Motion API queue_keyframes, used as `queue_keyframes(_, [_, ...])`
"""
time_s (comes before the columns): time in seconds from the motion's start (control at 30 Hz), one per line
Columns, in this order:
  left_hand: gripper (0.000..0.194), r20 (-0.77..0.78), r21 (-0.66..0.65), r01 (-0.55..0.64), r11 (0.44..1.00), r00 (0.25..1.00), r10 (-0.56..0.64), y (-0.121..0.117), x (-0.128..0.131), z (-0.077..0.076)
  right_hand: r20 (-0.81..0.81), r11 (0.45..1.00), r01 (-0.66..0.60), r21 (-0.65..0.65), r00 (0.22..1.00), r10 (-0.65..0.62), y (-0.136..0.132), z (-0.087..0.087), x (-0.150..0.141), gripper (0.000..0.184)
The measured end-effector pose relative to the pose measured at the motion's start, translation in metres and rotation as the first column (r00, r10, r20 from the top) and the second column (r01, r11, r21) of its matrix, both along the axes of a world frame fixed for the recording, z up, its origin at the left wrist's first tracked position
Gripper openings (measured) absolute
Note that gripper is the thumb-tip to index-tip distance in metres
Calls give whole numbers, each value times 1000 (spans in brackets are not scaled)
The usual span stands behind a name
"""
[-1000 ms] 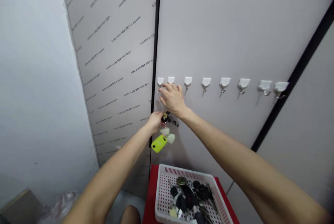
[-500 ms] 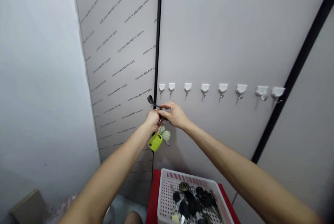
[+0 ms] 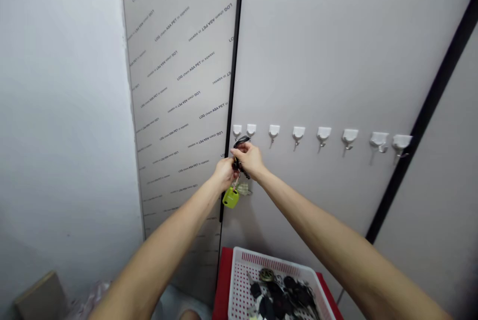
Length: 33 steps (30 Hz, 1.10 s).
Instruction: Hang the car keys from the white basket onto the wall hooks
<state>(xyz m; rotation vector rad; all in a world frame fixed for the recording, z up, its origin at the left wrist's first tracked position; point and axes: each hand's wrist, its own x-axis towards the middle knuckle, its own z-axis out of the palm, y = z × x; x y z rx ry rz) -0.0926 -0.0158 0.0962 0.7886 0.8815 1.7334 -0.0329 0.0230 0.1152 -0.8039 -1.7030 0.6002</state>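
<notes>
Both hands meet just below the two leftmost wall hooks. My right hand (image 3: 251, 159) is closed on the black strap (image 3: 242, 140) of a bunch of keys, whose loop stands up over the fingers near the second hook (image 3: 251, 130). My left hand (image 3: 225, 173) is closed round the lower part of the same bunch, beside the right fingers. From it hang a yellow-green key fob (image 3: 230, 197) and a pale striped charm (image 3: 244, 189). Dark keys show between the hands, partly hidden by the fingers.
More white hooks (image 3: 298, 133) run in a row to the right along the panel. Below, a white plastic basket (image 3: 239, 260) with several keys stands on a red surface (image 3: 223, 280). A black strip (image 3: 234, 61) divides the panels. Cardboard (image 3: 41, 295) lies at lower left.
Both hands have moved slightly right. The strap has swung from pointing left to standing above my right fingers near the hooks. The view has shifted a little.
</notes>
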Motion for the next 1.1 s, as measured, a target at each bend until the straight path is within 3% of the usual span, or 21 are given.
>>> queue_keyframes(0.2, [12, 19, 26, 43, 999, 999, -44, 1, -2, -2, 115, 994, 87, 69, 989, -94, 0, 10, -4, 19])
queue_keyframes(0.33, [11, 30, 65, 72, 995, 997, -74, 1, -3, -6, 179, 989, 78, 129, 979, -101, -3, 12, -6, 20])
queue_keyframes(0.53, [10, -2, 100, 104, 989, 995, -105, 4, -3, -9, 125, 977, 152, 151, 977, -172, -2, 7, -3, 24])
queue_keyframes(0.73, [10, -54, 83, 142, 986, 989, -138, 3, -3, -12, 112, 974, 146, 171, 980, -166, -1, 1, 1, 24])
queue_keyframes(0.97, [14, -71, 27, 134, 991, 989, -132, 2, -2, -12, 207, 981, 139, 131, 964, -165, 6, 5, 3, 23])
queue_keyframes(1.1, [10, -95, 21, 129, 991, 987, -127, 0, -3, -12, 193, 979, 112, 172, 970, -145, 6, 5, 4, 29])
